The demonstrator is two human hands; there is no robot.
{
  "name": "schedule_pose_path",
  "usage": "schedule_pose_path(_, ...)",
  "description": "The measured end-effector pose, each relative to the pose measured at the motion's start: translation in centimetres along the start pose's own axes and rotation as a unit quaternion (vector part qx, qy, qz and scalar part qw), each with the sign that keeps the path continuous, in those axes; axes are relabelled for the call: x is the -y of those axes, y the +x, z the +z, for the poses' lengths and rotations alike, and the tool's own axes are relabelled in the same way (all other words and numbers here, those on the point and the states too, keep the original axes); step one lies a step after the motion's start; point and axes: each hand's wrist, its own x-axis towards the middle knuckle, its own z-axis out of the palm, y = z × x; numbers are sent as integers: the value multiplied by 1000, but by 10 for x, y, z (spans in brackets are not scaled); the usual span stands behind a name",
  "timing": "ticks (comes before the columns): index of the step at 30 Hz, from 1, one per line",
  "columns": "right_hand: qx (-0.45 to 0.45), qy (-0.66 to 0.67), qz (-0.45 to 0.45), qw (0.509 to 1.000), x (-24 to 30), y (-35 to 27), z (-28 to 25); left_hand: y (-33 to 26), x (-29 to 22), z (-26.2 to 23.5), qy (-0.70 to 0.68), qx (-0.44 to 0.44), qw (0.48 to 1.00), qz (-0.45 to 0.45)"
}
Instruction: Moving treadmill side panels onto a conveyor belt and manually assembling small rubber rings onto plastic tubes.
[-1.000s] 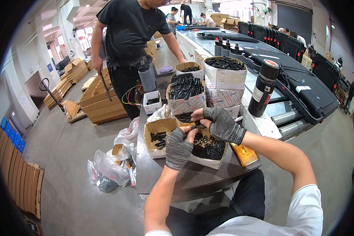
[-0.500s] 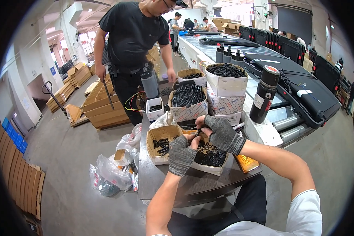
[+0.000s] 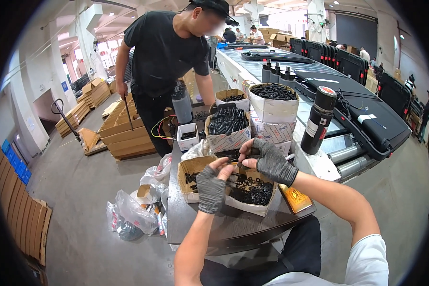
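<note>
My left hand (image 3: 211,187), in a grey fingerless glove, has its thumb and fingers pinched together over the open boxes. Whatever it holds is too small to make out. Close by on its right, my gloved right hand (image 3: 271,162) pinches a tiny black part (image 3: 239,165) whose kind I cannot tell. Under my hands stands a white carton (image 3: 249,208) of small black rings (image 3: 258,192). Another carton (image 3: 188,194), partly behind my left hand, contains short black pin-like pieces (image 3: 190,178).
Behind sit boxes of black parts (image 3: 229,121) on the dark table (image 3: 243,232). A black spray can (image 3: 319,120) stands right, beside the roller conveyor (image 3: 350,157) bearing black panels. An orange packet (image 3: 296,199) lies near the table's edge. A co-worker (image 3: 167,57) leans in from far left.
My hands have drawn slightly apart at the fingertips, the left shifting a little left. The co-worker has leaned further over toward the boxes.
</note>
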Motion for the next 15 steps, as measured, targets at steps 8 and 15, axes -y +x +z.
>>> schedule_pose_path(8, 4, 116, 156, 981, -13, -5, -8, 6, -8, -13, -121, -3, 988, -98)
schedule_pose_path(15, 5, 101, 150, 984, -7, -3, -6, 2, 3, -14, 66, 6, 998, 15)
